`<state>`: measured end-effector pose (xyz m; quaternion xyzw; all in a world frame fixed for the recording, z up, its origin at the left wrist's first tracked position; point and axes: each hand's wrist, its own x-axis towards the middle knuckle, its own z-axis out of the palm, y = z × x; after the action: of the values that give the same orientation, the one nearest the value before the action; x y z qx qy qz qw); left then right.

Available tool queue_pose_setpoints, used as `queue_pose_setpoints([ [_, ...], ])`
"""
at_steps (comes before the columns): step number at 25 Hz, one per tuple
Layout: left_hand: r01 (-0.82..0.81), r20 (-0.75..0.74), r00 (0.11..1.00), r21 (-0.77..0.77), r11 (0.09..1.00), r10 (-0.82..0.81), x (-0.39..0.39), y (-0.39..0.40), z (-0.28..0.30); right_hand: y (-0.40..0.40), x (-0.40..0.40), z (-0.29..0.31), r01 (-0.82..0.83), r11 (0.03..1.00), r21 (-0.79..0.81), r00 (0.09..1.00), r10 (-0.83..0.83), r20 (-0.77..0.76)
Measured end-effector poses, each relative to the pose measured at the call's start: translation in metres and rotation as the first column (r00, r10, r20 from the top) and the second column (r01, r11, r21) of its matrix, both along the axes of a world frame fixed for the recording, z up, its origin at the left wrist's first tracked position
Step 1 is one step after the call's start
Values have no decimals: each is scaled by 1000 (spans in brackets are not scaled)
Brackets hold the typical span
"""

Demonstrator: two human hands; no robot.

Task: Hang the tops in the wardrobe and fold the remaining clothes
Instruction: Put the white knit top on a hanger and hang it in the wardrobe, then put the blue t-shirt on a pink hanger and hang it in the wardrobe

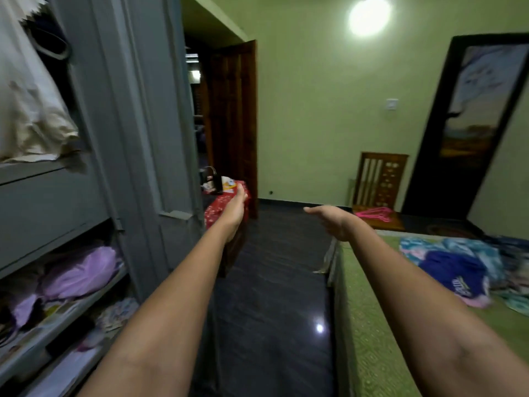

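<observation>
The grey wardrobe (134,133) stands open on my left, and a cream garment (28,110) hangs inside it. A heap of blue, teal and pink clothes (458,267) lies on the green bed (369,325) to my right. Pink hangers (375,214) lie by the far wall. Both arms reach forward over the dark floor. My left hand (237,206) has its fingers stretched out in front of a red dotted cloth (217,207); I cannot tell whether it touches it. My right hand (333,220) is flat and empty, with its fingers pointing left, near the bed's far corner.
Wardrobe shelves at lower left hold purple fabric (80,270) and folded items. The red cloth covers a small stand with a bag (213,179) on it, beside an open wooden door (234,124). A carved wooden panel (380,179) leans on the wall. A dark door (469,124) is at the right.
</observation>
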<state>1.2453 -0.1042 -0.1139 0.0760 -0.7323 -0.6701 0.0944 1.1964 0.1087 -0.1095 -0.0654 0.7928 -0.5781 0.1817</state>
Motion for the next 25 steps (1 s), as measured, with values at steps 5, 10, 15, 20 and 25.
queue_pose_setpoints([
  [5, 135, -5, 991, -72, 988, -135, -37, 56, 0, 87, -5, 10, 163, 987, -8, 987, -163, -1],
  [10, 145, -47, 988, -91, 985, -149, -84, 72, 8, 105, -45, 18, 187, 976, -108, 982, -190, -16],
  [15, 69, -75, 994, -73, 995, -74, -162, 66, 0, 90, -112, 1, 171, 977, -125, 985, -172, -2],
  [20, 67, -58, 996, -88, 994, -72, -271, 39, 7, 69, -232, 3, 149, 985, -87, 988, -152, -27],
  [25, 46, -160, 985, -121, 992, -66, -405, -3, 53, 45, -373, 28, 157, 975, -155, 983, -170, -71],
])
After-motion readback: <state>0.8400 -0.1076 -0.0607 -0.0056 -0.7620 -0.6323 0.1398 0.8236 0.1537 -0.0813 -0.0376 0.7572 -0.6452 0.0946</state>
